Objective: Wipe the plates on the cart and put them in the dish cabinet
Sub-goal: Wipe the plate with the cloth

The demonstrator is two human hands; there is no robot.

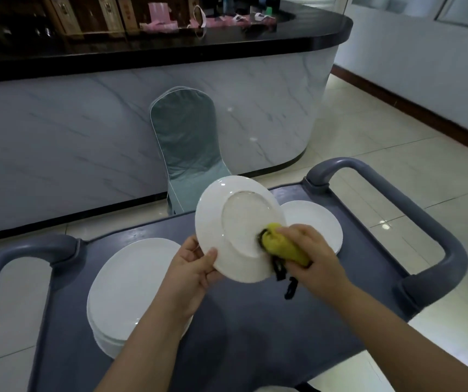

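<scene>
My left hand grips the lower rim of a white plate, held tilted above the grey cart with its underside facing me. My right hand holds a yellow cloth with a black edge pressed against the plate's base ring. On the cart's left lies a stack of white plates, partly hidden by my left forearm. A second group of white plates lies on the cart's right, behind the held plate and my right hand.
The cart has grey loop handles at its left end and right end. A chair in a teal cover stands beyond the cart against a marble-fronted counter with a black top. Tiled floor extends to the right.
</scene>
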